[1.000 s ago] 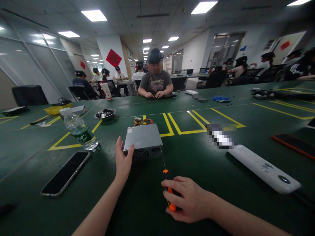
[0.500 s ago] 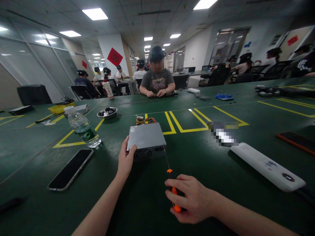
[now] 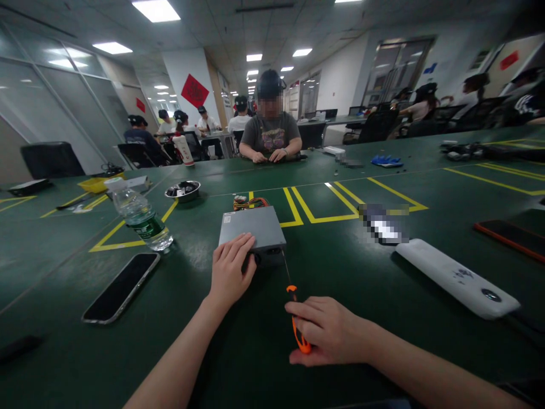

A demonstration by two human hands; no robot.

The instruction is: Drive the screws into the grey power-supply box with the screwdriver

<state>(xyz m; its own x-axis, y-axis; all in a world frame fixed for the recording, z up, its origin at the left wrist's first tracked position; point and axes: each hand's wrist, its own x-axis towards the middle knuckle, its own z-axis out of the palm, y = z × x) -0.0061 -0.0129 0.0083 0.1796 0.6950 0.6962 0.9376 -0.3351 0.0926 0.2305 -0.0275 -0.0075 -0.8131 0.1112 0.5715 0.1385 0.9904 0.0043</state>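
Note:
A grey computer power supply [image 3: 255, 221] lies on the green table, its fan and socket side facing me. My left hand [image 3: 232, 261] holds its front left part, fingers stretched over the top and thumb down at the front, covering much of the fan. From the back of the unit comes a bundle of coloured cables [image 3: 251, 203]. My right hand [image 3: 326, 329] is closed round the orange and black handle of a screwdriver [image 3: 292, 291]. The thin shaft points away from me, its tip at the front right corner of the power supply; whether it sits in a screw is too small to tell.
To the left are a smartphone [image 3: 121, 288], a water bottle [image 3: 147, 221] and a metal bowl [image 3: 183, 190] with dark small items. A long white device [image 3: 455, 275] lies on the right. Yellow tape [image 3: 332, 219] marks the table. Across it sits a person [image 3: 270, 133].
My left hand has shifted from the power supply's left side onto its top front. The screwdriver stays at the front right corner, and my right hand's fingers have closed further round its handle.

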